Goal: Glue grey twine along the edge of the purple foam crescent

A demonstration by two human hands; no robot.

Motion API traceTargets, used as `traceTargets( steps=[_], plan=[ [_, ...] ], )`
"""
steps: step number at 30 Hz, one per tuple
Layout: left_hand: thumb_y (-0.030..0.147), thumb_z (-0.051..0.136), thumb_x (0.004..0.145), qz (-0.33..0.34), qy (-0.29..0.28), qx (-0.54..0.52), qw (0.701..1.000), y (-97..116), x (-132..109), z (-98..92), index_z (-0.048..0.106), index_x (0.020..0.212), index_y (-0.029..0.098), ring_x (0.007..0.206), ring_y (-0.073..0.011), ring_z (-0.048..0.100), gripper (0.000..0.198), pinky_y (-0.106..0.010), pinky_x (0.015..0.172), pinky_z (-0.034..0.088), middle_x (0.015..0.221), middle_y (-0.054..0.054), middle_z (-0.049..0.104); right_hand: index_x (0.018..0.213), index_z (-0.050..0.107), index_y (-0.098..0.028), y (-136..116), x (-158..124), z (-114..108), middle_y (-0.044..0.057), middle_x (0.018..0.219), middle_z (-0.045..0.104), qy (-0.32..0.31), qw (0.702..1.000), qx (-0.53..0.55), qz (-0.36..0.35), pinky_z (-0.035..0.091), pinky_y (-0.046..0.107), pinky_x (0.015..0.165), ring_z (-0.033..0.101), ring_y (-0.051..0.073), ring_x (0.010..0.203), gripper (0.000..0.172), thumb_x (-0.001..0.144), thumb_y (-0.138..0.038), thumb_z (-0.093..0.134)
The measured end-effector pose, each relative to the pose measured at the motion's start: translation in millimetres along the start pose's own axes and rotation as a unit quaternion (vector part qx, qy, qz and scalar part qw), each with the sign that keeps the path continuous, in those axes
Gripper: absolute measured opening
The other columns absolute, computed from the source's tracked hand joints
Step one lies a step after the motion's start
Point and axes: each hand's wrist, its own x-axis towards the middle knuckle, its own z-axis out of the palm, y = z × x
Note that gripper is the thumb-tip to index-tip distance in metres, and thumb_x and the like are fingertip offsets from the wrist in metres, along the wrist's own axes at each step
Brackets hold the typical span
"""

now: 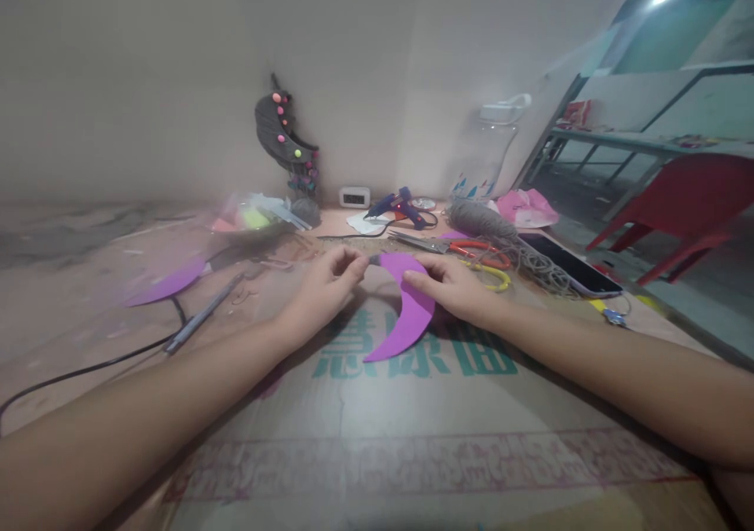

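A purple crescent moon cutout [417, 305] is held up over the cardboard, its lower point aimed down and to the left. My right hand [451, 283] grips its outer curve, thumb on the front face. Grey yarn [375, 260] shows at the crescent's upper tip. Right beside that tip, my left hand [342, 278] is closed in a pinch on the yarn; the exact hold is partly hidden by the fingers.
Behind the hands lie scissors [424, 242], a blue glue gun [396, 205], a grey yarn skein [486, 223] and a phone [569, 264]. A pen [203, 313] and black cable [100, 368] lie left. A decorated grey crescent [283, 132] hangs on the wall near a bottle [486, 150].
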Motion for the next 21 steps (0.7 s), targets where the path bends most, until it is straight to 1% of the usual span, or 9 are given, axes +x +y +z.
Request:
traceTargets(
  steps=[2,6,8,9,12,14,16,19,21],
  plan=[
    [0.042,0.046,0.091,-0.007,0.016,-0.026,1.0,-2,1,0.0,0.053,0.082,0.018,0.074,-0.0129,0.053,0.026,-0.024,0.067,0.041,0.077,0.001,0.054,0.079,0.062,-0.014,-2,3,-8,0.0,0.068,0.054,0.027,1.0,-0.008,-0.005,0.038,0.023,0.055,0.049,0.012,0.061,0.029,0.085,-0.041,0.054],
    [0.047,0.043,0.092,-0.031,0.022,-0.054,0.998,-7,2,0.6,0.053,0.086,0.018,0.073,-0.0129,0.052,0.031,-0.024,0.064,0.042,0.076,0.0,0.053,0.078,0.064,-0.014,-6,9,-32,-0.003,0.056,0.05,0.146,0.988,-0.043,-0.028,0.037,0.023,0.05,0.046,0.01,0.051,0.034,0.088,-0.043,0.049],
    [0.049,0.042,0.091,-0.033,0.007,-0.052,0.998,-7,1,0.6,0.055,0.081,0.017,0.07,-0.013,0.052,0.036,-0.024,0.064,0.042,0.073,0.0,0.052,0.082,0.065,-0.015,-8,10,-39,-0.002,0.056,0.052,0.185,0.973,-0.107,-0.085,0.041,0.024,0.053,0.05,0.011,0.052,0.032,0.091,-0.038,0.045],
    [0.051,0.04,0.091,-0.032,-0.005,-0.057,0.998,-7,0,0.4,0.056,0.079,0.017,0.069,-0.0132,0.052,0.039,-0.024,0.063,0.042,0.072,0.0,0.052,0.087,0.066,-0.015,-8,9,-40,0.001,0.062,0.058,0.188,0.961,-0.154,-0.133,0.044,0.025,0.057,0.055,0.013,0.059,0.029,0.092,-0.034,0.044],
    [0.054,0.035,0.092,-0.038,-0.041,-0.082,0.995,-3,-2,-0.2,0.058,0.076,0.016,0.066,-0.0138,0.053,0.047,-0.025,0.062,0.043,0.068,-0.001,0.053,0.104,0.065,-0.016,-3,3,-35,0.008,0.094,0.067,0.136,0.888,-0.318,-0.304,0.048,0.028,0.07,0.061,0.016,0.083,0.026,0.091,-0.021,0.043],
    [0.055,0.035,0.091,-0.061,-0.052,-0.084,0.993,1,-3,-0.2,0.057,0.071,0.016,0.06,-0.0137,0.052,0.048,-0.025,0.057,0.043,0.064,-0.001,0.054,0.112,0.061,-0.014,4,-1,-29,0.01,0.098,0.067,0.08,0.826,-0.407,-0.382,0.048,0.028,0.065,0.061,0.016,0.083,0.028,0.091,-0.02,0.044],
    [0.055,0.038,0.089,-0.094,-0.042,-0.088,0.991,4,-4,0.5,0.055,0.068,0.016,0.056,-0.0133,0.052,0.048,-0.024,0.053,0.041,0.062,-0.001,0.054,0.116,0.058,-0.012,12,-4,-23,0.01,0.096,0.066,0.059,0.784,-0.461,-0.411,0.046,0.026,0.06,0.06,0.016,0.079,0.029,0.092,-0.021,0.045],
    [0.057,0.043,0.085,-0.131,-0.014,-0.12,0.984,8,-3,1.3,0.054,0.069,0.016,0.054,-0.0133,0.052,0.045,-0.024,0.049,0.041,0.061,-0.001,0.055,0.118,0.056,-0.012,20,-5,-19,0.01,0.098,0.065,0.069,0.771,-0.486,-0.405,0.045,0.025,0.058,0.059,0.015,0.081,0.029,0.092,-0.018,0.044],
    [0.054,0.048,0.084,-0.121,-0.025,-0.099,0.987,8,-2,0.8,0.051,0.065,0.016,0.053,-0.0126,0.051,0.042,-0.022,0.049,0.04,0.058,0.001,0.052,0.118,0.055,-0.014,20,-4,-17,0.009,0.098,0.065,0.063,0.773,-0.498,-0.388,0.043,0.025,0.057,0.058,0.015,0.08,0.029,0.092,-0.018,0.043]
  ],
)
